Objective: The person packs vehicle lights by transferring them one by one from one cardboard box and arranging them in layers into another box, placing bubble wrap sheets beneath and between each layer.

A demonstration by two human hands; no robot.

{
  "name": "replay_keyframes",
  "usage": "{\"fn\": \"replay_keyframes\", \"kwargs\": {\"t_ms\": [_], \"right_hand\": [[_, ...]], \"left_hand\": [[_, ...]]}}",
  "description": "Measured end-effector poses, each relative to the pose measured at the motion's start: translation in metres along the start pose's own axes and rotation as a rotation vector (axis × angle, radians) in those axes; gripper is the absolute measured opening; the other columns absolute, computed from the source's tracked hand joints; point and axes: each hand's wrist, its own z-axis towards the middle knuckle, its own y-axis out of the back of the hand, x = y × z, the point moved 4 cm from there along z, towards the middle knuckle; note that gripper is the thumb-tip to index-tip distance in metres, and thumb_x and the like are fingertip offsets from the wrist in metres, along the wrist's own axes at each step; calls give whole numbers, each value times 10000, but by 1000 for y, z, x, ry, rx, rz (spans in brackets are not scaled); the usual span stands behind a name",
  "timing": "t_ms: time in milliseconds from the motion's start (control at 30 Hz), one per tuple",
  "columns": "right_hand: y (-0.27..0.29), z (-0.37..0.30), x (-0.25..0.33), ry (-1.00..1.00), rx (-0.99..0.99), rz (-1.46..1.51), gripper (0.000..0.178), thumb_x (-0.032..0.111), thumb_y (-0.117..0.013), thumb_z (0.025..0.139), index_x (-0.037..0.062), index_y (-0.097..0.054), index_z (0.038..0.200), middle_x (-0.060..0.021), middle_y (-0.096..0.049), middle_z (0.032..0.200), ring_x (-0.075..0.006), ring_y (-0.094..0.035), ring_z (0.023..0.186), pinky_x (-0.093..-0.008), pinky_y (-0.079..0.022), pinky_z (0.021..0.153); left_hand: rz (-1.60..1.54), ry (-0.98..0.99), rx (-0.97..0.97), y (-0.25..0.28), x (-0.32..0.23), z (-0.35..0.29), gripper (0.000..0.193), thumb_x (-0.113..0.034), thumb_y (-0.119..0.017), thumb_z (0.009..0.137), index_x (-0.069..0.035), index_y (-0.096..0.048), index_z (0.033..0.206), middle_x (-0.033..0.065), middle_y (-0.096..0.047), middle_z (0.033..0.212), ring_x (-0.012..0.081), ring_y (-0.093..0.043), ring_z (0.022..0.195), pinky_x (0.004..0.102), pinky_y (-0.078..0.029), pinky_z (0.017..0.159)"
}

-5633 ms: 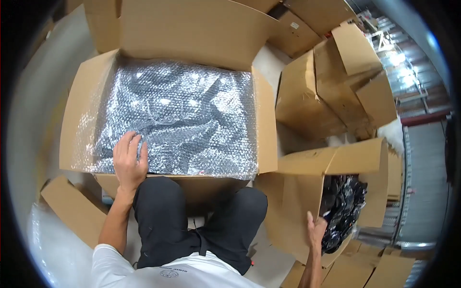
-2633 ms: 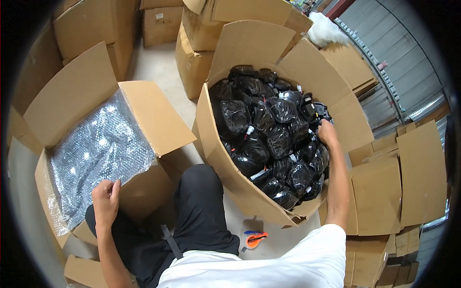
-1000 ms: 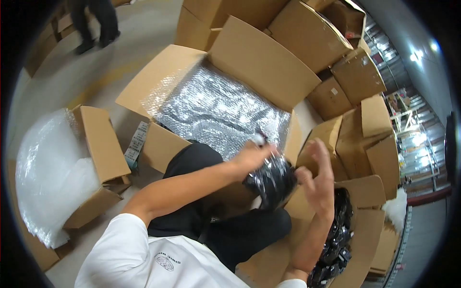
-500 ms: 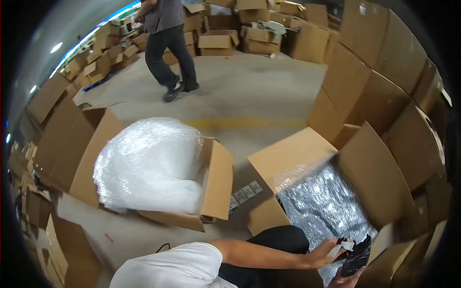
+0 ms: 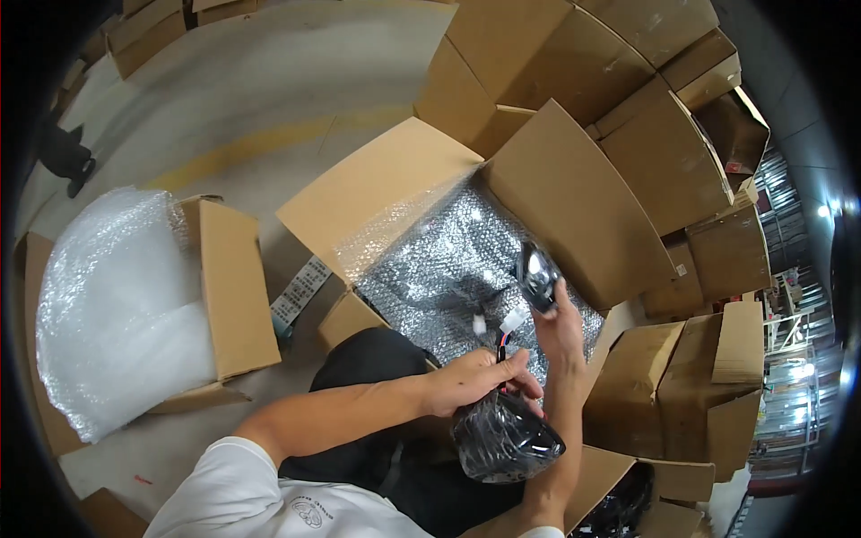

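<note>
My left hand (image 5: 477,380) is closed round a dark cable (image 5: 502,348) with coloured wires, and white plug connectors (image 5: 513,321) stick up above the fingers. Just below that hand is a glossy black part (image 5: 507,439) in clear plastic film; the cable seems to lead to it. Higher up, my right hand (image 5: 560,327) grips a second part, a shiny, rounded black piece (image 5: 538,276). Both hands are over or beside an open carton (image 5: 386,193), whose contents lie under silvery-looking bubble wrap (image 5: 448,260). What the wrap covers I cannot make out.
At left, another open carton (image 5: 238,287) holds a big clump of clear bubble wrap (image 5: 117,305). Stacked cartons (image 5: 547,54) rise behind and to the right. A box with black-wrapped items (image 5: 623,502) sits at lower right. Far left, a person's leg and shoe (image 5: 76,161) show.
My view has swung right, so the cartons sit further left. The hands, earlier together at the black item, are now apart, and the shiny rounded piece shows in my right hand.
</note>
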Motion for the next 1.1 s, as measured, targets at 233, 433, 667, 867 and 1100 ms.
{"fn": "replay_keyframes", "kwargs": {"t_ms": [233, 433, 667, 867, 1100], "right_hand": [[-54, 127, -45, 53, 46, 78, 272, 236, -598, 1024, -7, -620, 1142, -48, -703, 1026, -176, -657, 924, -405, -507, 965], [-75, 145, -89, 137, -329, -588, 483, 312, -726, 942, -128, -564, 1057, -176, -666, 893, -205, -651, 586, -305, -609, 563], [-72, 147, -95, 43, -302, -411, 504, 314, -754, 923, -146, -579, 1029, -158, -644, 821, -212, -663, 620, -321, -617, 561], [-63, 146, -95, 145, -373, -634, 467, 314, -755, 909, -139, -652, 957, -161, -682, 797, -189, -672, 605, -293, -602, 552], [-47, 126, -62, 429, -292, -1141, 536, 378, -739, 887, -129, -677, 1051, -242, -730, 937, -327, -725, 867, -417, -560, 784]], "left_hand": [[-146, -165, -85, 17, -26, -5, 654, -506, -323, 1080, 77, -609, 1160, 257, -702, 1075, 277, -703, 1015, 385, -565, 924], [-252, -264, -308, 34, -41, -10, 637, -512, -335, 1075, 50, -622, 1162, 205, -705, 1056, 241, -701, 997, 363, -580, 904], [-235, -277, -353, 35, -39, -10, 613, -500, -358, 1076, 45, -630, 1155, 183, -714, 1050, 219, -704, 982, 353, -580, 900], [-240, -300, -422, 38, -31, -5, 611, -502, -357, 1077, 41, -625, 1159, 159, -709, 1049, 211, -703, 975, 348, -580, 893], [-272, -383, -504, 49, -34, 13, 574, -514, -356, 1074, -5, -615, 1138, 109, -699, 1047, 184, -688, 949, 341, -572, 874]]}}
